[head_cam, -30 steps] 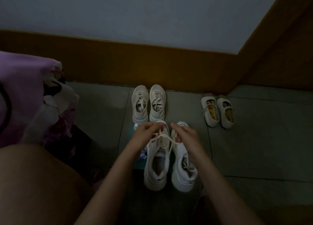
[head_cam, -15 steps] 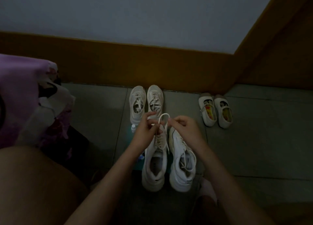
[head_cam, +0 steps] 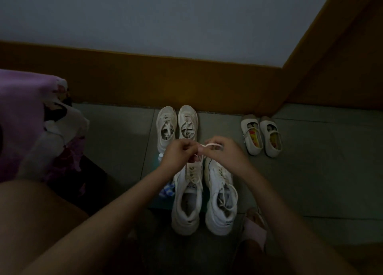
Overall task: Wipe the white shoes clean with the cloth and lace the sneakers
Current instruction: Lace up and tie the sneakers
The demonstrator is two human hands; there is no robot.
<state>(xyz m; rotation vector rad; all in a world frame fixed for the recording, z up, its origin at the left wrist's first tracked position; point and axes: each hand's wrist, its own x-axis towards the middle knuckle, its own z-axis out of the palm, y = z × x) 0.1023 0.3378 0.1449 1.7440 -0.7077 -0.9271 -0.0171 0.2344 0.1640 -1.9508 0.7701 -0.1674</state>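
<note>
Left hand (head_cam: 177, 157), right hand (head_cam: 226, 152) pinch lace (head_cam: 211, 145); sneaker (head_cam: 187, 204) toe toward wall (head_cam: 165, 26).

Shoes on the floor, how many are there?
6. Two white sneakers under the hands, two worn sneakers by the baseboard, two strap shoes at right. A pinkish shape lower right may be another.

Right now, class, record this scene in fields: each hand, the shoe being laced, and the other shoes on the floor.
Left hand: pinches the lace
Right hand: holds the lace's loop
Shoe being laced: near left sneaker
Beside it: near right sneaker, lace loose
By the skirting: far sneakers
Further right: strap shoes, a pair
</note>
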